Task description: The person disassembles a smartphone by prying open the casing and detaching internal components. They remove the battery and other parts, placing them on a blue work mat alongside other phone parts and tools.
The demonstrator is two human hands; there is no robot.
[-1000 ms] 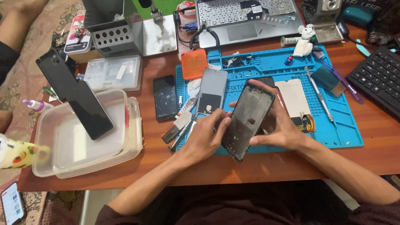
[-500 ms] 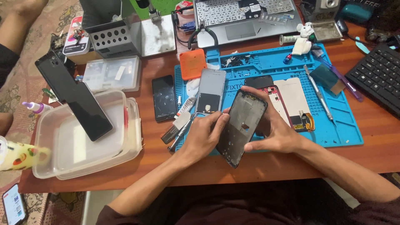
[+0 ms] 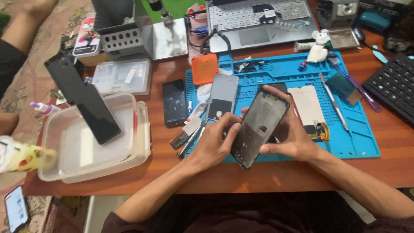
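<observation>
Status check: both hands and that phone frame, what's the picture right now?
Left hand and right hand both gripping the dark phone frame, tilted above the blue mat. Tweezers and grey back cover lie just left. Nothing blocking.

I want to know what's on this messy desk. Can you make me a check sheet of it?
Surface: brown wooden table with a blue work mat on it.
Job's things: dark phone frame, tilted, held above the mat's near edge.
Clutter: black phone, grey back cover, orange pad, clear tub with a black screen panel leaning in it, laptop, black keyboard.
Hands: left hand and right hand both grip the frame.
Cables: a bundle by the laptop.
Surroundings: patterned carpet at left.
</observation>
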